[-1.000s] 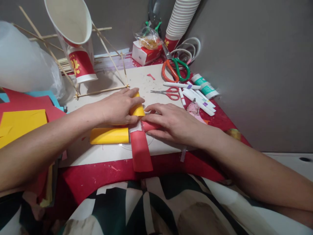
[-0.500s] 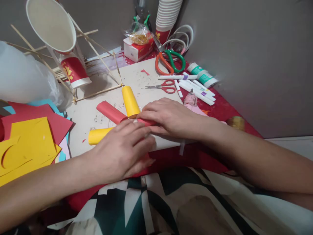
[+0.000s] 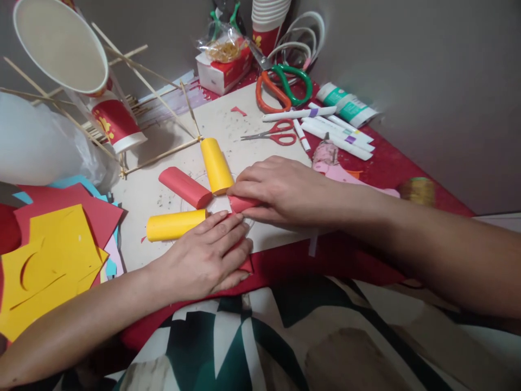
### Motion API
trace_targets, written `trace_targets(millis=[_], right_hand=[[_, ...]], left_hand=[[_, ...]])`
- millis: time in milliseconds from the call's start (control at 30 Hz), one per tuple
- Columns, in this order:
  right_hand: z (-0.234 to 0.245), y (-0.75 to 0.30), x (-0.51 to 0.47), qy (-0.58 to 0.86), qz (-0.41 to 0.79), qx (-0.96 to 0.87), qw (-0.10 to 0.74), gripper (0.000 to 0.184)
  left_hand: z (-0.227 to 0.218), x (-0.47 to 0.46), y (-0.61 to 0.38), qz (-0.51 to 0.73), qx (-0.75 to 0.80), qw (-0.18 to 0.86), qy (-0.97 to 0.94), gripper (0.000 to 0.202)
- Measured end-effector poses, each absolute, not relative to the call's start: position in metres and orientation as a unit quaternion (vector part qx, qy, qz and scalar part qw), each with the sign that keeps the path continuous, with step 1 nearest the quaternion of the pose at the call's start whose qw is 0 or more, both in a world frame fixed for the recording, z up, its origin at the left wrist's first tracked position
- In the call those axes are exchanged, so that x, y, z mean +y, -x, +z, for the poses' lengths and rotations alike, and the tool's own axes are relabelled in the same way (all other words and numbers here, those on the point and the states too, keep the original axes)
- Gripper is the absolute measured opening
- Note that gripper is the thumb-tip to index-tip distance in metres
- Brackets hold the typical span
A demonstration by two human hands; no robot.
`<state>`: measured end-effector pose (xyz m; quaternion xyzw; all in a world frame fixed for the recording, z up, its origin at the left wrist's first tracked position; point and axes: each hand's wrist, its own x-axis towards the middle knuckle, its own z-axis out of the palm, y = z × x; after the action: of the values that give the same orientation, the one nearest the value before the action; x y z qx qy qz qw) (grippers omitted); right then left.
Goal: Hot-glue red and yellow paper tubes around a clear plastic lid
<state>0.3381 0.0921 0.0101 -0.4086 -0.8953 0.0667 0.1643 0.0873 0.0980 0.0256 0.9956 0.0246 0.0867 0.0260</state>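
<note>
Paper rolls fan out from one centre on a beige board (image 3: 244,127). An upright yellow roll (image 3: 216,164), a red roll (image 3: 184,187) and a yellow roll (image 3: 175,225) at the left lie free. My left hand (image 3: 207,255) lies flat, fingers together, pressing down on a red paper roll (image 3: 246,264) at the board's near edge; only its tip shows. My right hand (image 3: 280,190) presses another red roll (image 3: 241,203) at the centre, with fingers curled over it.
Sheets of yellow and red paper (image 3: 52,255) lie at the left. A cup-and-stick frame (image 3: 101,98) stands at the back left. Scissors (image 3: 271,134), larger scissors (image 3: 285,89), markers (image 3: 337,133), a glue tube (image 3: 345,103) and stacked cups (image 3: 266,21) sit at the back right.
My left hand left the upright yellow roll and came down onto the near red roll. A red roll at the left came into sight. The right hand stayed put.
</note>
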Motion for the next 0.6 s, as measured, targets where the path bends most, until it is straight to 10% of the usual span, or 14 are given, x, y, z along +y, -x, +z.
trace_targets(millis=[600], right_hand=[[0.038,-0.343,0.073,0.373,0.051,-0.905,0.195,0.031]], left_hand=[[0.041,0.125,-0.034,0.17,0.202,0.007,-0.965,0.039]])
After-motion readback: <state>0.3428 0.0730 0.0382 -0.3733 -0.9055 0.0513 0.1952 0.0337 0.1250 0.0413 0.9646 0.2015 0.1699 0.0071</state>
